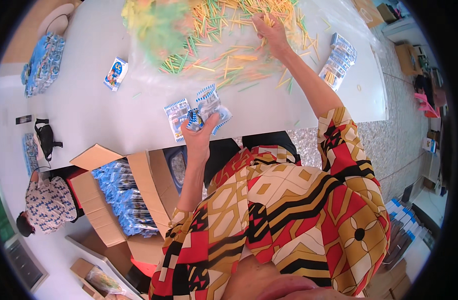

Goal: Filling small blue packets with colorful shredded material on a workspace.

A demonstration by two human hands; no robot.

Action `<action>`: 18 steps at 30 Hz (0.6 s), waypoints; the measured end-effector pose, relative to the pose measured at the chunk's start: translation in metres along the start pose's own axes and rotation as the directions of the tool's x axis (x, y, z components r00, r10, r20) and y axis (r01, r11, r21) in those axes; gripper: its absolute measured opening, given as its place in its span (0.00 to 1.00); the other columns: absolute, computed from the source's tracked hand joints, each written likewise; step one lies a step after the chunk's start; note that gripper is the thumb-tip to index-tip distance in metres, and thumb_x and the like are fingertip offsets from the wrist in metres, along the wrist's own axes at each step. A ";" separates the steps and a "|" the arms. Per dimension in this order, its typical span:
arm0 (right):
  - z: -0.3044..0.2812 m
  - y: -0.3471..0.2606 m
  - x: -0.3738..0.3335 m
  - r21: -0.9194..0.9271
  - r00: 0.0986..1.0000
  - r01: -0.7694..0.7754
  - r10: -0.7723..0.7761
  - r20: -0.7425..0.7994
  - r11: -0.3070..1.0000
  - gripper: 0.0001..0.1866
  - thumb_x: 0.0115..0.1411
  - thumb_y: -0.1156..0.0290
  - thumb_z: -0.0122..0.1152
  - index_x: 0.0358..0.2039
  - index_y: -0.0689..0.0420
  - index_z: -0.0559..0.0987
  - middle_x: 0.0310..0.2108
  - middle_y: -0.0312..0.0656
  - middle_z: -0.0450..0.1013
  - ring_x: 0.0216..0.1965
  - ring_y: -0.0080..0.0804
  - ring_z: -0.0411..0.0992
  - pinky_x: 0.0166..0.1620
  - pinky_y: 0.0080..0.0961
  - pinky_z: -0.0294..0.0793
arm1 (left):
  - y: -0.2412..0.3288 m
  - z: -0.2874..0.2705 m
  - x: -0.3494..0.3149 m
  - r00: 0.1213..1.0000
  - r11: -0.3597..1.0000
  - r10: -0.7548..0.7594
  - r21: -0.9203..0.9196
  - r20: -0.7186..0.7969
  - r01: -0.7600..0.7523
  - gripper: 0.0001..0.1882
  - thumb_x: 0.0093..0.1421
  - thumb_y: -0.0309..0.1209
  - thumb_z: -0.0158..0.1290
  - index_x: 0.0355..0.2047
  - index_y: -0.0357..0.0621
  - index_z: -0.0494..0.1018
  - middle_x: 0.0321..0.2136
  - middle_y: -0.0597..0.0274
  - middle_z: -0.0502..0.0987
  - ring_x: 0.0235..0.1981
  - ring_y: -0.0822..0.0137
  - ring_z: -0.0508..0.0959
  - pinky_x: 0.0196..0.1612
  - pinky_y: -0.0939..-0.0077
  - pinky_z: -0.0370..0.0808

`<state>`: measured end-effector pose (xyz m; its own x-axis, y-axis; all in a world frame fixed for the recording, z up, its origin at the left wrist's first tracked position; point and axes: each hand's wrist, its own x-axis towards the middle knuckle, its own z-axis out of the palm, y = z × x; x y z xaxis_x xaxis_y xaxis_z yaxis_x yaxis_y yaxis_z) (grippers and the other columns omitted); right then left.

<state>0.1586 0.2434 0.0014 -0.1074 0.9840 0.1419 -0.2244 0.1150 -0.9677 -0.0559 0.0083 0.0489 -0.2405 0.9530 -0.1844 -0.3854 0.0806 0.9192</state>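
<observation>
My left hand (199,137) is closed round small blue-and-white packets (210,100) just in from the table's near edge. One of the packets fans out to the left of the fingers, others stand up above them. Farther off, my right hand (272,35) reaches over a loose pile of thin coloured sticks (224,30) and has its fingers closed on several yellow sticks (270,21). Yellow, green and pink sticks lie scattered below it on clear plastic sheeting. What the sticks are made of I cannot tell.
Right of my forearm lies a strip of packets (340,55); a small blue box (116,73) lies left. Bundled packets (43,65) sit at the table's far left. An open carton (109,200) of blue packets stands beside me. Another person (51,202) is at the left.
</observation>
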 end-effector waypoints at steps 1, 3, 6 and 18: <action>0.000 -0.002 -0.001 -0.033 0.999 0.013 -0.014 -0.034 0.999 0.07 0.58 0.64 0.56 0.31 0.54 0.74 0.19 0.26 0.61 0.20 0.14 0.56 0.25 0.14 0.59 | -0.001 0.001 0.000 1.000 1.000 -0.004 -0.003 0.011 0.004 0.13 0.48 0.21 0.60 0.35 0.36 0.74 0.32 0.62 0.77 0.32 0.74 0.76 0.39 0.79 0.72; 0.007 -0.011 -0.007 -0.072 0.997 0.011 -0.016 -0.077 0.997 0.08 0.58 0.64 0.56 0.31 0.54 0.74 0.19 0.26 0.61 0.20 0.13 0.57 0.25 0.14 0.60 | -0.002 0.000 0.001 1.000 1.000 0.001 0.010 0.013 -0.001 0.13 0.48 0.22 0.60 0.35 0.36 0.74 0.32 0.62 0.77 0.32 0.74 0.76 0.39 0.80 0.72; -0.002 -0.006 -0.008 -0.092 0.997 -0.007 -0.001 -0.082 0.996 0.09 0.58 0.63 0.56 0.31 0.55 0.75 0.19 0.26 0.61 0.20 0.13 0.58 0.25 0.13 0.60 | -0.004 0.002 0.000 1.000 1.000 0.003 0.020 0.016 -0.003 0.13 0.48 0.22 0.60 0.36 0.36 0.74 0.31 0.62 0.77 0.31 0.75 0.76 0.38 0.80 0.72; 0.032 -0.026 0.011 -0.202 0.996 -0.090 0.085 -0.034 0.975 0.10 0.59 0.66 0.51 0.35 0.58 0.74 0.19 0.32 0.63 0.21 0.19 0.62 0.27 0.18 0.64 | 0.002 -0.003 0.003 1.000 1.000 0.013 0.007 0.013 -0.013 0.13 0.49 0.23 0.59 0.36 0.35 0.74 0.32 0.63 0.77 0.32 0.75 0.76 0.39 0.79 0.72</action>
<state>0.1323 0.2467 0.0342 -0.0936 0.9943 0.0516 -0.0133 0.0506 -0.9986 -0.0597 0.0101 0.0497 -0.2334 0.9577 -0.1683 -0.3758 0.0708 0.9240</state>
